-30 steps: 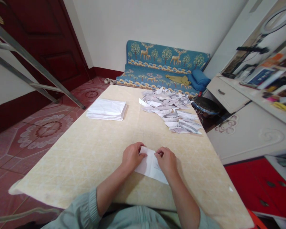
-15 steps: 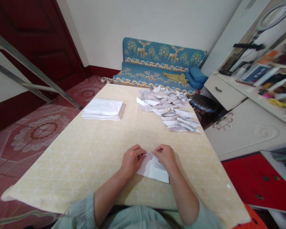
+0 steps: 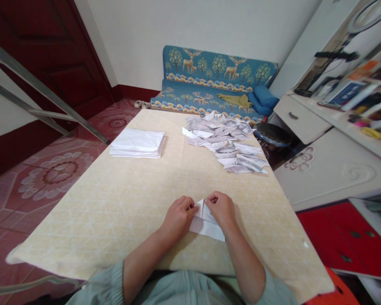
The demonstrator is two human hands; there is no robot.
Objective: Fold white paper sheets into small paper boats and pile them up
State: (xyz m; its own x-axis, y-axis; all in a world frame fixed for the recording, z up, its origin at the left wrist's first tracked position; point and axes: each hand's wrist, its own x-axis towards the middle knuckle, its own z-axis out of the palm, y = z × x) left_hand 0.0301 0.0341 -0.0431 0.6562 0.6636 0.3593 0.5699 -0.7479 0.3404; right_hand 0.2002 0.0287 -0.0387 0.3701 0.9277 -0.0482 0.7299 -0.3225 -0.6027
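At the near edge of the table (image 3: 120,199), a little right of its middle, a sheet of paper (image 3: 206,229) lies on the cloth, its upper corners turned in to make a peak pointing toward the table's far end. The left hand (image 3: 180,213), fingers curled, touches the sheet's left flap; whether it grips or only presses I cannot tell. The right hand (image 3: 221,208) is nearly closed, thumb and forefinger pinched on the tip of the peak, its other fingers tucked under. Both forearms reach in from the table's near edge, out of pale green sleeves (image 3: 109,281).

To the right of the table is a red cupboard (image 3: 339,231), with a white cabinet (image 3: 324,169) beyond it.

Toward the table's far left corner sits a neat stack of white paper (image 3: 136,140); at its far right is a loose heap of folded papers (image 3: 224,135). A dark round stool (image 3: 274,134) stands just off the table's far right side, and a metal ladder (image 3: 46,92) to its left. Past the table's far end is a blue sofa (image 3: 190,87) bearing a yellowish cloth (image 3: 236,100).
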